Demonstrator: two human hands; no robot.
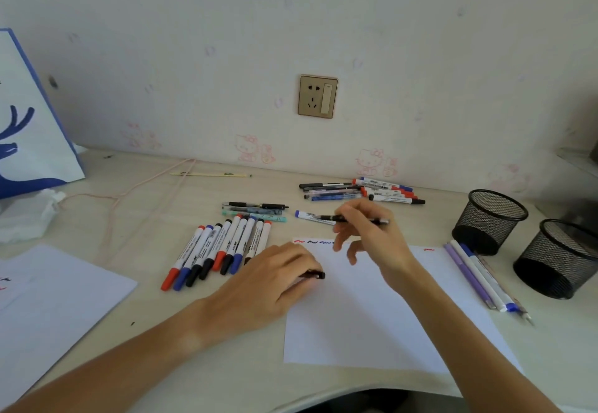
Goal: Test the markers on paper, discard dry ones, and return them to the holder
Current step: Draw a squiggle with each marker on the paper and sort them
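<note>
A black pen lies level in the right hand, pinched between thumb and forefinger above the top edge of a white sheet on the pale bench. Its other fingers hang loosely curled over a row of short red, black and blue test squiggles along that edge; one more red mark sits to the right of the wrist. The left hand rests palm down on the sheet's left edge, fingers curled round a small black cap.

Just left of that hand lie a fanned row of white markers with red, blue and black caps, and beyond them a few pens. A blue-capped marker lies just past the right hand's fingers, partly hidden by them, and a further heap of pens and markers lies behind it near the wall. To the right of the right arm, purple and white pens lie along the sheet's edge, touching the nearer of two black mesh holders, the other just beside it. A second sheet, crumpled tissue and a blue-and-white bag lie far left; a socket is on the wall.
</note>
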